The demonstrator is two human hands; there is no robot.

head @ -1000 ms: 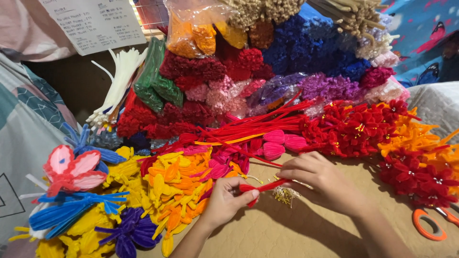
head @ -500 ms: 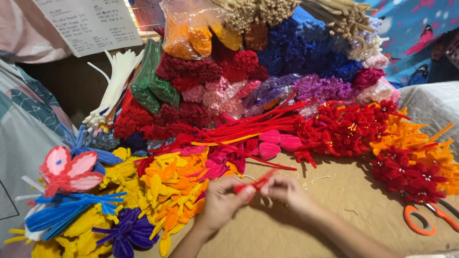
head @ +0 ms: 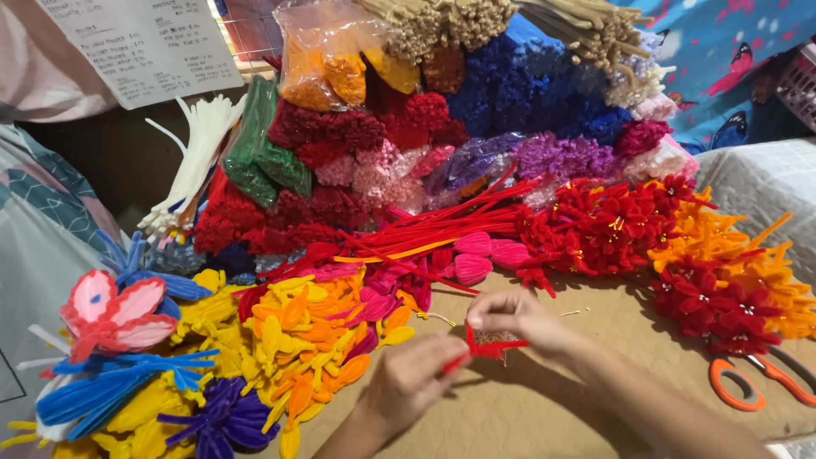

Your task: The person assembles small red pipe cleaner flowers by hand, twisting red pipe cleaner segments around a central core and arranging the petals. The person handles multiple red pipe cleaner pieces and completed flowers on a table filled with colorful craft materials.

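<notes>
Both my hands pinch one red stem (head: 489,347), left hand (head: 412,382) below, right hand (head: 514,319) above, mid-bend; next needs a tighter twist, I judge.

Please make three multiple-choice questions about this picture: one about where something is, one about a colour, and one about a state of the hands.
1. Where do the scissors lie?
A. On the cardboard at the right edge
B. On top of the blue pile
C. Under the paper sheet

2. What colour is the pipe cleaner piece between the hands?
A. Green
B. Red
C. White

3. How do the hands stand?
A. Both lie flat and hold nothing
B. Only one touches the piece
C. Both pinch the piece

Answers: 1 A, the orange handles rest on the cardboard at the right. 2 B, it is red like the stems behind. 3 C, the left hand and the right hand each grip it with fingertips.
</notes>
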